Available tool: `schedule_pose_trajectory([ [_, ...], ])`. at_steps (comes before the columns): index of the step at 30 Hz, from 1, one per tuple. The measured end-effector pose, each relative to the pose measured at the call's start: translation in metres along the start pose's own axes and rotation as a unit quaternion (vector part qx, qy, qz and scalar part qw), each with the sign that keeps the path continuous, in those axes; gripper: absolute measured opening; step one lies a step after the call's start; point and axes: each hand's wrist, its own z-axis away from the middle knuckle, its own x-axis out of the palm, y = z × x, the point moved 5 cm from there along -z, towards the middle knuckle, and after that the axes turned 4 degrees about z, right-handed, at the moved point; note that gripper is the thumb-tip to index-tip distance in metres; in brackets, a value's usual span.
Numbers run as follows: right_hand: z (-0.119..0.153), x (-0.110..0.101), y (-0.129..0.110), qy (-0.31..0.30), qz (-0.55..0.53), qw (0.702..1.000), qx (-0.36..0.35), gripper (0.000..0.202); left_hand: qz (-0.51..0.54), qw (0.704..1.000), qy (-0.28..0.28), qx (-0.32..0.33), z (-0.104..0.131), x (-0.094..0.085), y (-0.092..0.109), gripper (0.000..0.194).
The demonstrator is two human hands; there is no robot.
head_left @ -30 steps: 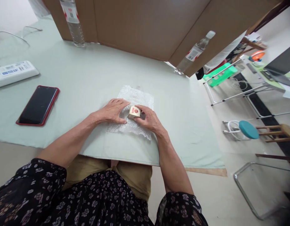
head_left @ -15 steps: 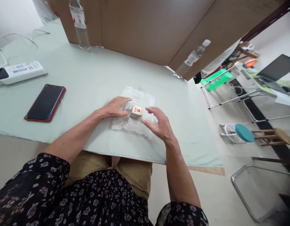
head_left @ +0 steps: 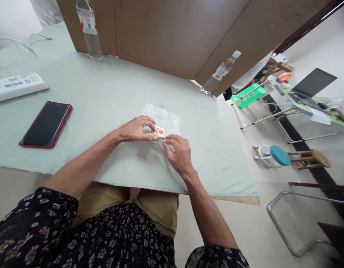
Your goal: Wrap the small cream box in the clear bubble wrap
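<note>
The table point(head_left: 113, 96), under a pale green cloth, spreads widest before me, and along its far side stands a brown cardboard panel point(head_left: 166, 33). Off to the right, on the floor, is a stool with a round teal seat point(head_left: 280, 155). A clear bottle with a red-and-white label point(head_left: 89, 29) stands against the panel near its left end, and a second bottle with a white cap point(head_left: 222, 70) stands near its right end. Well to my left lie a dark phone in a red case point(head_left: 46, 124) and, just beyond it, a white device point(head_left: 19, 86).

In front of me is a sheet of bubble wrap point(head_left: 168, 117), lying on the cloth. My left hand point(head_left: 137, 130) is curved, thumb and fingertips at the left side of a small box, part-way spread to its width. My right hand point(head_left: 180, 152) has thumb and forefinger almost together at the box's near right corner; whether they pinch anything I cannot tell. The small box point(head_left: 161, 132), cream with red print, sits between my hands, at the near part of the wrap.
</note>
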Motion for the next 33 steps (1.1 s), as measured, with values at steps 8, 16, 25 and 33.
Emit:
schedule_pose_trajectory([
  [8, -0.037, 0.012, 0.036, -0.005, -0.227, 0.970, 0.088, 0.017, 0.025, 0.990, 0.125, -0.054, -0.001, 0.011, -0.012, 0.021],
  [16, -0.035, 0.036, 0.043, -0.016, -0.377, 0.909, 0.178, 0.029, 0.142, 0.972, 0.148, -0.111, -0.006, 0.021, -0.021, 0.023],
  [25, -0.027, 0.031, 0.035, 0.032, -0.337, 0.925, 0.170, 0.022, 0.151, 0.969, 0.167, -0.100, -0.006, 0.022, -0.021, 0.026],
  [33, -0.025, 0.034, 0.035, 0.038, -0.329, 0.927, 0.173, 0.017, 0.169, 0.963, 0.172, -0.118, -0.005, 0.023, -0.021, 0.026],
])
